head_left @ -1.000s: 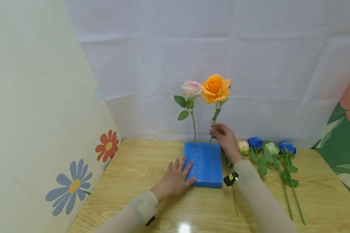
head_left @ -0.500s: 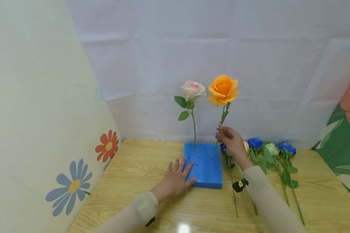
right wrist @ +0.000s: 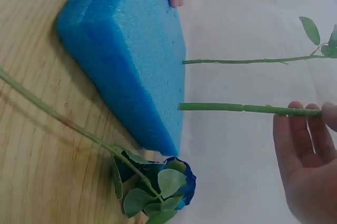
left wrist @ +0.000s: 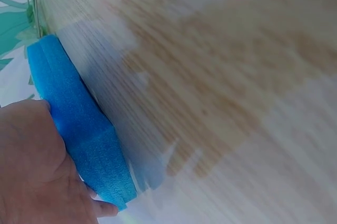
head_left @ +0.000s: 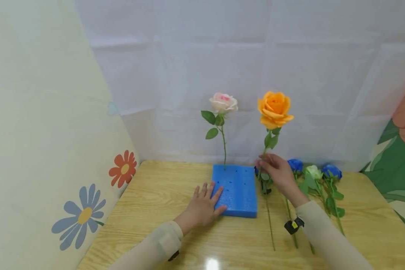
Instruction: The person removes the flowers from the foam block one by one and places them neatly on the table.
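Observation:
In the head view my left hand rests with spread fingers on the left edge of a blue foam block with small holes in its top. A pale pink rose stands upright in the block's back left part. My right hand pinches the stem of an orange rose, held upright beyond the block's right back corner. In the right wrist view the lower end of that stem shows bare. A blue rose lies on the table beside the block, mostly hidden by my right hand in the head view.
On the right of the wooden table lie more roses: a blue rose, a pale green rose and another blue rose. My right forearm covers parts of their stems. A white cloth hangs behind the table.
My right hand has moved right and slightly down with the orange rose, from above the block to past its right edge. My left hand and the pink rose have stayed put.

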`<state>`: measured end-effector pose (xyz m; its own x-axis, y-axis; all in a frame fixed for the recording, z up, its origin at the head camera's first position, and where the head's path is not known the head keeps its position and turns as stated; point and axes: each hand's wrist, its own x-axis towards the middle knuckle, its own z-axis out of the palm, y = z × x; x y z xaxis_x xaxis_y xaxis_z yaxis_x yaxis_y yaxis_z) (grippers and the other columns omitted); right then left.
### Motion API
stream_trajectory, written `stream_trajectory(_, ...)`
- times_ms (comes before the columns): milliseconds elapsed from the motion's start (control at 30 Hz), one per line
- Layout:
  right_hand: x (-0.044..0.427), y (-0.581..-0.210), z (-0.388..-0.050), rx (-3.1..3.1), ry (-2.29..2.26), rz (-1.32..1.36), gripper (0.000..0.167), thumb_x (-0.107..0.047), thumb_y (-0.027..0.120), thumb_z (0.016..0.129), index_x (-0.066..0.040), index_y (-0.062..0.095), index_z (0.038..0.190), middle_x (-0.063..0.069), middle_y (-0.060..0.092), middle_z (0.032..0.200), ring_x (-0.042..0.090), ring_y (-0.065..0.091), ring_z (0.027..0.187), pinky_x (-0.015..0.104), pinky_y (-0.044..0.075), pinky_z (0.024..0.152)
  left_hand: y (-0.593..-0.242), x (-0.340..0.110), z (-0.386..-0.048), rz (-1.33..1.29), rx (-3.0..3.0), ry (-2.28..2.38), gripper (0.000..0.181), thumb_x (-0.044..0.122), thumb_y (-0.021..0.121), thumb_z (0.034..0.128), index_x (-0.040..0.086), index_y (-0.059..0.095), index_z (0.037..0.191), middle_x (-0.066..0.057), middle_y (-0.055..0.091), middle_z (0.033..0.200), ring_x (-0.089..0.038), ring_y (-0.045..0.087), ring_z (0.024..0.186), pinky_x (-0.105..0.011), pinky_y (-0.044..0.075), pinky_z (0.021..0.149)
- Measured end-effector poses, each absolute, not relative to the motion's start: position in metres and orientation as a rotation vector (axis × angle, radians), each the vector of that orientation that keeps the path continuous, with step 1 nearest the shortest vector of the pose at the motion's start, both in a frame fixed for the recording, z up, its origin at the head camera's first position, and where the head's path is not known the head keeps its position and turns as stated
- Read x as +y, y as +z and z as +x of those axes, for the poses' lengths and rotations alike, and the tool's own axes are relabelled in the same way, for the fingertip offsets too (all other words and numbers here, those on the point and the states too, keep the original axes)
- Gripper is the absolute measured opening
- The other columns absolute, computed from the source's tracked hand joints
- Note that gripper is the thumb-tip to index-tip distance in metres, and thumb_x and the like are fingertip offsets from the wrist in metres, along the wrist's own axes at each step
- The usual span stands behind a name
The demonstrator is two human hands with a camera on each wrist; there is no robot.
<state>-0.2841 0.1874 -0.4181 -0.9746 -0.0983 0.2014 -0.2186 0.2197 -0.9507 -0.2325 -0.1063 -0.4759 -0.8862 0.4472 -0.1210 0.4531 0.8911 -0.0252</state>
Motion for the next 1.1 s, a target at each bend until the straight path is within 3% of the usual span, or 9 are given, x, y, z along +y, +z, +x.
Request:
stream_trajectory(233, 0.202, -0.415, -0.265, -2.350, 1.873, 0.320, 0.037, -0.025, 0.062, 0.103, 0.000, 0.062, 0.130, 0.022, 0.068, 0.122, 0.008, 0.071, 0.098, 0.026, 0.058, 0.083, -0.469, -0.104, -0.229, 0.699, 2.934, -0.062, 0.075, 0.064, 0.025, 0.1046, 0.019, 0.017, 0.164, -0.018, 0.011, 0.169, -0.045, 0.016, 0.153, -0.062, 0.015, 0.121)
stream_trajectory(500, 0.230, -0.409, -0.249, -2.275, 1.944, 0.299, 0.039, -0.024, 0.060, 0.104, 0.001, 0.059, 0.134, -0.007, 0.072, 0.108, 0.010, 0.071, 0.097, 0.031, 0.059, 0.084, -0.469, -0.104, -0.230, 0.713, 2.937, -0.076, 0.076, 0.065, 0.023, 0.1044, 0.019, 0.017, 0.164, -0.018, 0.012, 0.169, -0.045, 0.017, 0.152, -0.062, 0.015, 0.121)
stream_trajectory(767, 0.262, -0.408, -0.236, -2.278, 1.909, 0.220, 0.046, -0.027, 0.063, 0.102, 0.001, 0.058, 0.139, -0.011, 0.073, 0.108, 0.007, 0.072, 0.097, 0.024, 0.058, 0.083, -0.471, -0.108, -0.234, 0.708, 2.951, -0.085, 0.078, 0.068, 0.018, 0.1031, 0.020, 0.015, 0.164, -0.018, 0.010, 0.169, -0.045, 0.016, 0.152, -0.062, 0.014, 0.121)
stream_trajectory(1100, 0.304, -0.419, -0.221, -2.292, 1.862, 0.257, 0.038, -0.023, 0.061, 0.103, -0.008, 0.061, 0.138, -0.015, 0.072, 0.106, 0.005, 0.072, 0.094, 0.020, 0.057, 0.079, -0.467, -0.106, -0.229, 0.692, 2.955, -0.079, 0.075, 0.065, 0.023, 0.1042, 0.020, 0.018, 0.164, -0.017, 0.012, 0.169, -0.045, 0.017, 0.152, -0.061, 0.017, 0.121)
